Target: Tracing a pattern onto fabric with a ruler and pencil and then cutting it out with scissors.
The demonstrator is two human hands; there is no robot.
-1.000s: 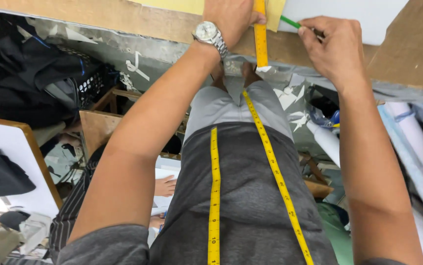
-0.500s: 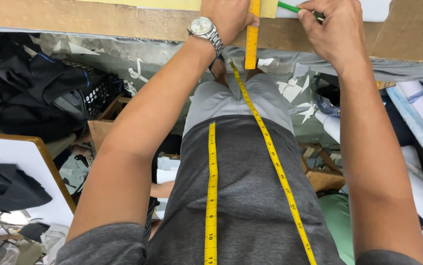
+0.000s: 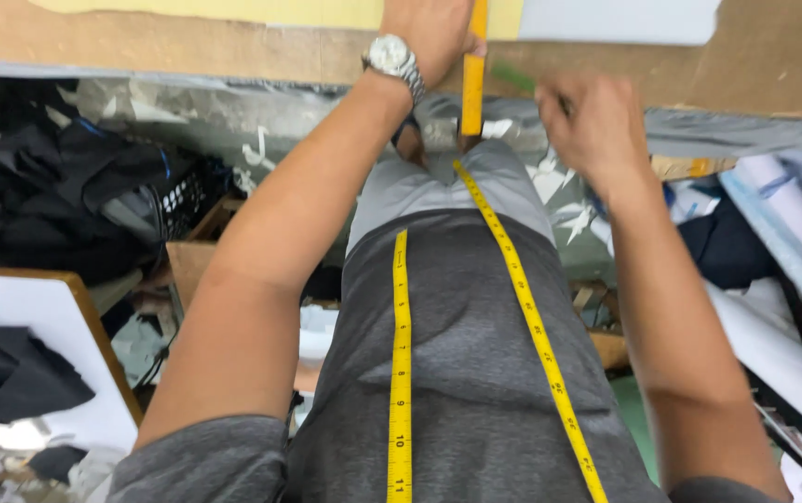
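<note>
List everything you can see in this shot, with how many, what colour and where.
Ruler: one, orange-yellow, upright at the table edge, under the left hand.
Pencil: one, green, blurred, in the right hand.
Tape measure: one, yellow, two strands down the grey shirt.
Table: one, brown, along the top.
Paper sheet: one, pale yellow, on the table.
Crate: one, black, lower left.
Paper rolls: several, white, right.
Wristwatch: one, silver, left wrist.
Left hand: on the ruler.
Right hand: gripping the pencil.

An orange-yellow ruler (image 3: 473,70) stands upright at top centre of the frame. Just right, a blurred green pen (image 3: 513,76) lies tilted.
</note>
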